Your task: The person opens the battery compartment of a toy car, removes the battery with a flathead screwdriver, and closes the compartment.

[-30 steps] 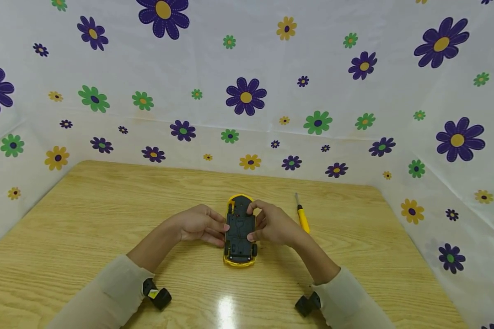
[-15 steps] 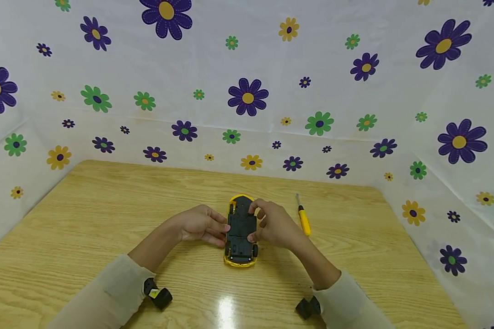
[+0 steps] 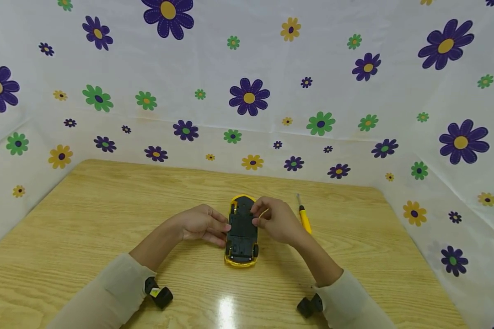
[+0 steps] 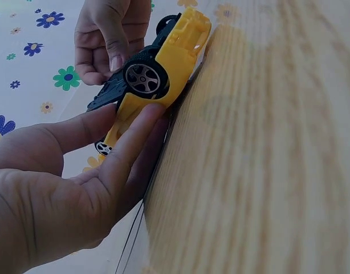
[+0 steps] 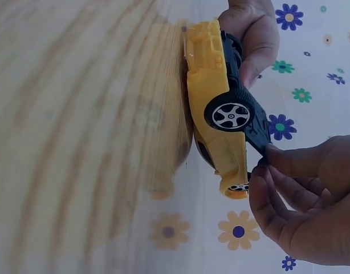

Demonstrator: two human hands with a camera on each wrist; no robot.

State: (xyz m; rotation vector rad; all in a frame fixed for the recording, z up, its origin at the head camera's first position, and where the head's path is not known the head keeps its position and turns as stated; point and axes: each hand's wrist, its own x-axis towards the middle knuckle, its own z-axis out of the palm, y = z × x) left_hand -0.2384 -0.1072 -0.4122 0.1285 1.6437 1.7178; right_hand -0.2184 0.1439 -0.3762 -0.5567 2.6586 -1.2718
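Note:
A toy car lies upside down on the table, yellow body against the wood and black underside up. My left hand holds its left side, thumb at the underside's edge and fingers along the yellow body. On the other side, my right hand pinches the edge of the black chassis between thumb and fingers, near the far end. In the right wrist view this chassis slopes away from the yellow body, with a gap at the pinched end. Silver-spoked wheels show on the car's sides.
A screwdriver with a yellow and black handle lies right of the right hand, its tip pointing away. Flower-printed cloth rises behind and beside the wooden table.
My right thumb has slid away from me along the chassis edge, closer to the index finger, into a pinch. The left hand and the car stay almost in place.

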